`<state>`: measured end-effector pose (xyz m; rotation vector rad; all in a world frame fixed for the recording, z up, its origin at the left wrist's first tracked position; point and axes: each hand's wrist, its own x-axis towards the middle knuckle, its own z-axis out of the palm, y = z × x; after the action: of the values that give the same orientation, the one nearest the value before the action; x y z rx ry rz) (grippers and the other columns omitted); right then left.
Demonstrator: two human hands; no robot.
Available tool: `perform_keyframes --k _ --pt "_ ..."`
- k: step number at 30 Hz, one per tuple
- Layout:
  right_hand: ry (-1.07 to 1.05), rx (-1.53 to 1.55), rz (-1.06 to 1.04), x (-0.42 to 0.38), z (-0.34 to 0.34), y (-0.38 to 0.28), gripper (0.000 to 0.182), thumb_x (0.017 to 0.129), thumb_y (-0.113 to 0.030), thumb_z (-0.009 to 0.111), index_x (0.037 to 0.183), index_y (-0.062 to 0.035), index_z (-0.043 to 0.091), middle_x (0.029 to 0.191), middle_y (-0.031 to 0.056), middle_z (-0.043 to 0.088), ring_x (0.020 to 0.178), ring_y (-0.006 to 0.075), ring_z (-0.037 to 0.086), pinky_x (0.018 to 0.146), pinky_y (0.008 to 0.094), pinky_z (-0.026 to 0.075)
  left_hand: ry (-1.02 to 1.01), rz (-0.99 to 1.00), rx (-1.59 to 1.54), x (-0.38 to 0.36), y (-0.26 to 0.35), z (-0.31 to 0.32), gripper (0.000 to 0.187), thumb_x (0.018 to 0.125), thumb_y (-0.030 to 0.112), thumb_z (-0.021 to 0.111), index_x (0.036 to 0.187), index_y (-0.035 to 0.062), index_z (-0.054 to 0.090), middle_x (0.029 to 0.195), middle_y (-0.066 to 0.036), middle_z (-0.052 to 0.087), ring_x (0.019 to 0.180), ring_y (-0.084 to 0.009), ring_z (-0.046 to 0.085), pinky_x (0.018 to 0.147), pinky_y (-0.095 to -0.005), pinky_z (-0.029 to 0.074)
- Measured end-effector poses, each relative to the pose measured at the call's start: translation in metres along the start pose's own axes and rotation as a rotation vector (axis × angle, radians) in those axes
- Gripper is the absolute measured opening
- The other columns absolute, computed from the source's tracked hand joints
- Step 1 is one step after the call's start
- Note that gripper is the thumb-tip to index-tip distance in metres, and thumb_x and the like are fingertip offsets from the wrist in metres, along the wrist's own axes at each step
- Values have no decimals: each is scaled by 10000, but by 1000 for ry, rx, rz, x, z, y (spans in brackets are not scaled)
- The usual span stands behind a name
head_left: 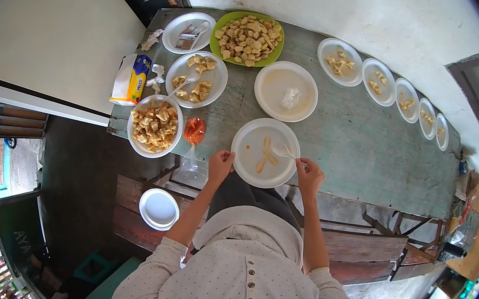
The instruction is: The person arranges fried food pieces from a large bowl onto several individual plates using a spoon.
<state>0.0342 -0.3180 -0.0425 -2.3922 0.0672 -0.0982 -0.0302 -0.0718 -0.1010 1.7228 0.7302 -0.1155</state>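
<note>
A white plate (242, 171) lies at the table's front edge, with a few pale food strips (265, 154) and a small orange spot on it. My left hand (221, 164) is closed at the plate's left rim, fingertips pressed together; what they grip, if anything, is too small to name. At the right rim, my right hand (309, 175) pinches the handle of a clear plastic spoon (282, 149), whose bowl rests by the strips. Just left of my left hand is a bag of orange sauce (194, 131).
Behind is a plate with crumpled tissue (290, 98). A green plate of food pieces (248, 39), plates of folded snacks (155, 125) and a tissue pack (131, 79) stand left. Several small-portion plates (340, 62) line the wall side. A white bowl (159, 209) sits on the bench.
</note>
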Motion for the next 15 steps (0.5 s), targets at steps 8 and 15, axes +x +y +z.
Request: perform_keyframes --k 8,15 --pt "-36 -153 -80 -8 7 -5 176 717 -268 649 760 -99 668 544 24 493 523 153 456 582 324 323 -276 -313 -115 -53 11 -2 295 812 271 580 839 -22 583 693 -63 628 446 -118 566 334 -205 351" --pt "-237 -163 -153 -10 10 -19 118 719 -259 634 729 -146 667 597 23 527 663 192 520 684 360 306 -215 -220 -56 -40 7 -1 256 814 231 575 863 -20 581 708 -66 635 453 -113 570 331 -201 379"
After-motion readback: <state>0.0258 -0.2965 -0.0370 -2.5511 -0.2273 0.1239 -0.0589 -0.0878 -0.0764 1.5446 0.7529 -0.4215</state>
